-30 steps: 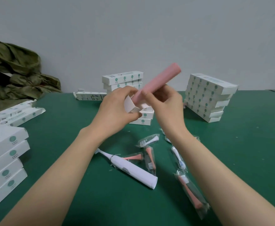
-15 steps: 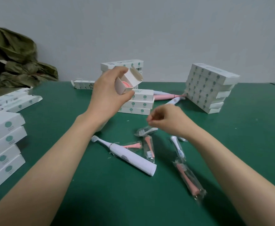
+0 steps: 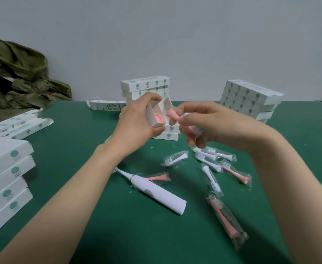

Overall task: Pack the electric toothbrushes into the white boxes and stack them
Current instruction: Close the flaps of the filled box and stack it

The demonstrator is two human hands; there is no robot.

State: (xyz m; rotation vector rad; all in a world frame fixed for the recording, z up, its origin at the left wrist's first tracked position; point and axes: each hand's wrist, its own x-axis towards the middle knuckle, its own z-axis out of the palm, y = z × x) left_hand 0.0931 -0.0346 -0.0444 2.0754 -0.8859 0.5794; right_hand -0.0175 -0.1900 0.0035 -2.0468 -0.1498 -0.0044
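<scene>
Mid-pack here: my left hand (image 3: 137, 121) has its grip wrapped round the open white box (image 3: 150, 115), with the pink toothbrush (image 3: 159, 118) sitting inside. My right hand (image 3: 204, 122) pinches a pink brush head (image 3: 172, 114) right at the box mouth. Next I reckon it needs lining up beside the handle and sliding in, then flaps shut.

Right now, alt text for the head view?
The left hand grips an open white box holding a pink toothbrush; right hand pinches a pink brush head at its opening. A white toothbrush lies on the green table.
</scene>
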